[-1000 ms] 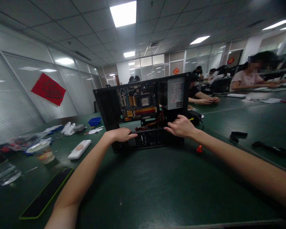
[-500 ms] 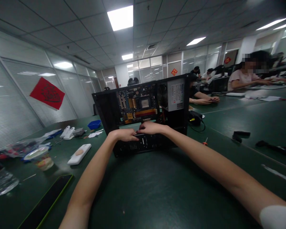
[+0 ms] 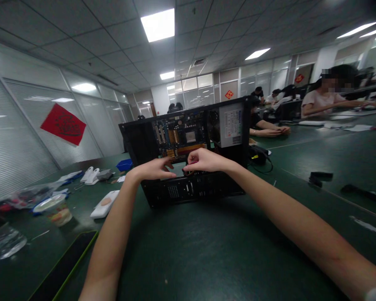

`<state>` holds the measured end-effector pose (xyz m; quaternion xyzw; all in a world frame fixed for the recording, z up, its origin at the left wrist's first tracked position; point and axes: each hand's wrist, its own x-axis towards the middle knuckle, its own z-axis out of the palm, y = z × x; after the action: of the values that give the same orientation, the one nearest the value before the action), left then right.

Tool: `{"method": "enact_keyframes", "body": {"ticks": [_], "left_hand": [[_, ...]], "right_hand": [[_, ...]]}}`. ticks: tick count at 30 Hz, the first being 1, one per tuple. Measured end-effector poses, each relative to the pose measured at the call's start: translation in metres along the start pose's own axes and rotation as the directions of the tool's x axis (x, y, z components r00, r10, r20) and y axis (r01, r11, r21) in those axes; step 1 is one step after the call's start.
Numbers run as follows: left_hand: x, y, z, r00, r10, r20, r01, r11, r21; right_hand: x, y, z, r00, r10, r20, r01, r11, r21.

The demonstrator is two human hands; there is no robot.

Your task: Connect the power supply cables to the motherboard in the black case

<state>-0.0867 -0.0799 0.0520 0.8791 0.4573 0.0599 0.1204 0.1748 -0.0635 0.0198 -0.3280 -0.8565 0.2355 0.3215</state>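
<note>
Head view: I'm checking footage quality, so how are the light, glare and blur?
In the head view, the nearest ceiling light is blown out to white; the table carries a soft sheen; the case is dim inside; the bottle at the left edge looks stretched and soft; detail at the right hand's fingertips is unclear.

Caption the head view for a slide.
Left hand and right hand at an open computer case on a green table.
</note>
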Motion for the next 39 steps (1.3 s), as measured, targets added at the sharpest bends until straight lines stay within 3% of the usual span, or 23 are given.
{"method": "enact_keyframes", "body": {"ticks": [2,5,7,10,11,13,15,17,19,21,23,27,30,34,39], "left_hand": [[0.002,0.005,0.001,0.991,0.098,-0.089,-0.099,0.995,-0.004],[0.016,0.009,0.009,0.957,0.225,-0.184,-0.228,0.974,0.005],[0.026,0.007,0.015,0.950,0.224,-0.217,-0.223,0.974,0.028],[0.037,-0.003,0.023,0.970,0.135,-0.200,-0.123,0.990,0.075],[0.038,-0.007,0.025,0.976,0.112,-0.185,-0.097,0.991,0.087],[0.039,-0.013,0.027,0.980,0.096,-0.172,-0.086,0.994,0.064],[0.038,-0.015,0.027,0.973,0.099,-0.210,-0.109,0.993,-0.038],[0.037,-0.010,0.025,0.964,0.070,-0.257,-0.113,0.981,-0.155],[0.035,0.001,0.021,0.963,0.052,-0.263,-0.112,0.969,-0.218],[0.031,0.014,0.018,0.967,0.104,-0.234,-0.154,0.966,-0.207],[0.026,0.027,0.015,0.952,0.191,-0.238,-0.228,0.964,-0.138],[0.019,0.043,0.013,0.918,0.243,-0.314,-0.258,0.966,-0.006],[0.018,0.042,0.012,0.900,0.236,-0.367,-0.245,0.969,0.023],[0.019,0.037,0.011,0.850,0.251,-0.462,-0.266,0.963,0.033],[0.017,0.043,0.009,0.721,0.391,-0.572,-0.373,0.915,0.155]], "right_hand": [[0.008,0.004,0.008,0.986,-0.017,-0.168,0.015,1.000,-0.011],[0.023,0.015,0.026,0.921,-0.023,-0.389,0.012,0.999,-0.032],[0.032,0.022,0.038,0.922,-0.048,-0.384,0.008,0.994,-0.105],[0.038,0.029,0.049,0.930,-0.047,-0.364,-0.002,0.991,-0.132],[0.039,0.030,0.049,0.903,-0.040,-0.428,0.002,0.996,-0.090],[0.038,0.031,0.045,0.802,-0.023,-0.597,0.048,0.999,0.026],[0.036,0.029,0.036,0.727,0.022,-0.686,0.103,0.985,0.141],[0.031,0.023,0.025,0.759,0.082,-0.646,0.108,0.962,0.249],[0.024,0.014,0.012,0.851,0.117,-0.512,0.069,0.942,0.329],[0.013,0.003,0.001,0.930,0.102,-0.354,0.032,0.935,0.352],[0.000,-0.008,-0.009,0.975,0.064,-0.215,0.012,0.942,0.336],[-0.017,-0.026,-0.023,0.994,-0.002,-0.111,0.032,0.961,0.274],[-0.021,-0.031,-0.030,0.995,-0.029,-0.097,0.054,0.961,0.272],[-0.022,-0.029,-0.030,1.000,-0.005,0.024,-0.002,0.959,0.284],[-0.024,-0.032,-0.015,0.991,-0.008,0.137,-0.029,0.964,0.265]]}}
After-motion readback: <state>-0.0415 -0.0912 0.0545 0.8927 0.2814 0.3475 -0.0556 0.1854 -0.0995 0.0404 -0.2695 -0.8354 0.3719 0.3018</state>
